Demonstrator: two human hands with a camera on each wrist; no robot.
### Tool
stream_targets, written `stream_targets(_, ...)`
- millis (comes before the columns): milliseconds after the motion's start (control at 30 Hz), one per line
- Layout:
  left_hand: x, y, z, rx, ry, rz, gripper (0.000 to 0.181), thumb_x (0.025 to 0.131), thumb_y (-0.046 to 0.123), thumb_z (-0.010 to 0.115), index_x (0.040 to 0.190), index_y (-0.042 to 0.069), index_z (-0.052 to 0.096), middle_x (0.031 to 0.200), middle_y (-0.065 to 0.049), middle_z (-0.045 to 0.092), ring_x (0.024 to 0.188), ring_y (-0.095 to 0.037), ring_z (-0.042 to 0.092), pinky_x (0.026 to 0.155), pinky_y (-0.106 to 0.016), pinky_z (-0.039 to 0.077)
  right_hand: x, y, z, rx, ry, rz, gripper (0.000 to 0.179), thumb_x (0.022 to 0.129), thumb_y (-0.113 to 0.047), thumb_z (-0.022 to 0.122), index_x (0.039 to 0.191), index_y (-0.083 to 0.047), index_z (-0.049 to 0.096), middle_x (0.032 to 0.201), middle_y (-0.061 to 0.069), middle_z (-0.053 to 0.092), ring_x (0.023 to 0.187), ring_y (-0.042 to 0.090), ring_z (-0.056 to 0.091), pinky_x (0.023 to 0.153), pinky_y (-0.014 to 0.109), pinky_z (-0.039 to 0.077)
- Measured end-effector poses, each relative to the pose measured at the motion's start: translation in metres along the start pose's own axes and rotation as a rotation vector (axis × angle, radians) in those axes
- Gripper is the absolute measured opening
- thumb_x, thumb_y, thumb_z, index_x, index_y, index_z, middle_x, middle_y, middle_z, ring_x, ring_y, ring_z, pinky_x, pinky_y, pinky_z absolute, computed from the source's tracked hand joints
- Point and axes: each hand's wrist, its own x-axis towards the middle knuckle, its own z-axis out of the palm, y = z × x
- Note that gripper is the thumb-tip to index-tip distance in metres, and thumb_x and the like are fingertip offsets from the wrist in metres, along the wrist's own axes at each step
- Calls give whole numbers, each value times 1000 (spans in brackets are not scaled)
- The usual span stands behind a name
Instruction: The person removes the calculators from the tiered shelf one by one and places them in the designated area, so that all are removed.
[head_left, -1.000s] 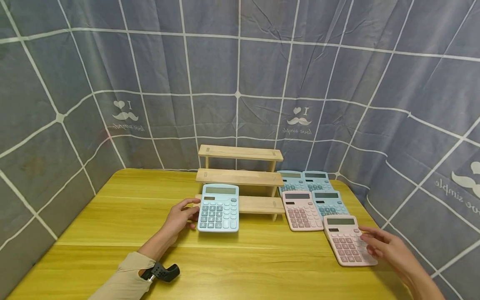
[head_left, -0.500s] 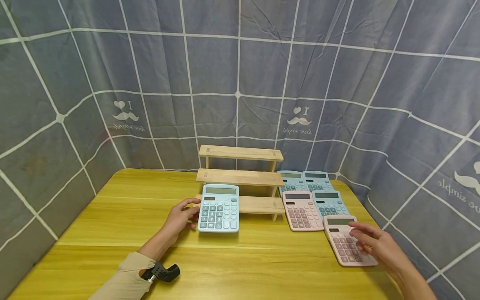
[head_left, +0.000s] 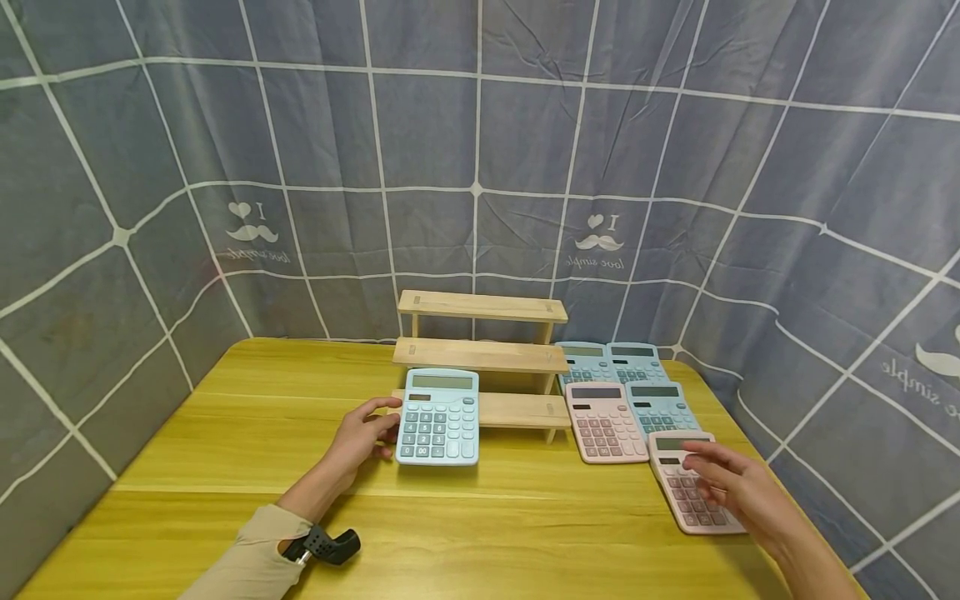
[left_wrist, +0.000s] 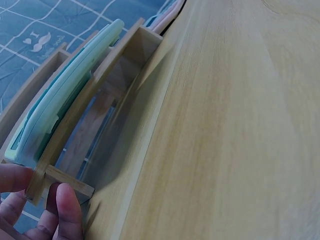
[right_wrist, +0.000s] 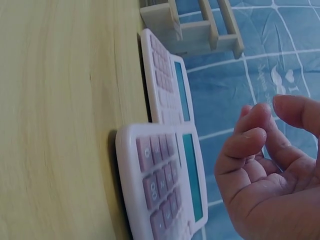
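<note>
A light blue calculator [head_left: 438, 417] leans face outward on the lowest step of a three-step wooden display stand [head_left: 480, 354]. My left hand [head_left: 363, 433] is at the left end of that step, beside the calculator's left edge. In the left wrist view, thumb and fingers [left_wrist: 69, 207] close around the end of the step's board, just below the blue calculator [left_wrist: 65, 95]. Over the front pink calculator [head_left: 686, 492] hovers my right hand [head_left: 742, 492], fingers loosely bent and holding nothing. The right wrist view has this hand [right_wrist: 270, 170] apart from the pink calculator [right_wrist: 160, 185].
Right of the stand, another pink calculator [head_left: 603, 425] lies near a blue calculator [head_left: 660, 408], with two more blue ones [head_left: 633, 358] behind. All are on the yellow wooden table [head_left: 480, 533]. A grey-blue gridded curtain [head_left: 420, 142] encloses the back and sides.
My right hand has moved left from the right edge of the front pink calculator to over its face. The left hand and the blue calculator have stayed in place.
</note>
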Motion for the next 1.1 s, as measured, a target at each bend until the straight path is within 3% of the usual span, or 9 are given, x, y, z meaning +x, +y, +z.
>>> stream_targets(167,0,0,0,2,1,-1,31,101,17,59,131,9,60,93,-9,67,78,-21,61,57,-27,54,0,-3,7,41,-19,-15,23,105,-18,54,119,-27,70,103,-9,62,71,11,54,63,28,49)
stream_targets(433,1,0,0,6,1,-2,31,101,16,59,131,9,60,94,-9,66,78,-21,60,57,-27,54,2,-15,23,28,20,75,23,103,-25,59,124,-24,68,103,-5,61,73,15,54,68,29,50)
stream_targets(700,0,0,1,1,1,-1,31,101,16,59,131,8,60,93,-9,67,77,-20,61,57,-27,54,4,-24,41,28,7,78,27,103,-25,58,129,-18,62,103,0,65,71,14,53,66,27,51)
stream_targets(900,1,0,0,4,4,-1,31,101,16,59,131,9,61,93,-9,67,77,-20,61,57,-27,54,7,-31,54,-12,10,89,46,103,-29,58,142,-4,50,105,1,64,72,15,53,65,28,50)
stream_targets(1100,0,1,0,4,2,-1,31,101,16,59,131,9,61,93,-9,67,77,-20,60,57,-26,54,9,-34,67,19,-23,63,41,104,-27,57,138,-6,52,104,0,62,72,14,53,63,26,48)
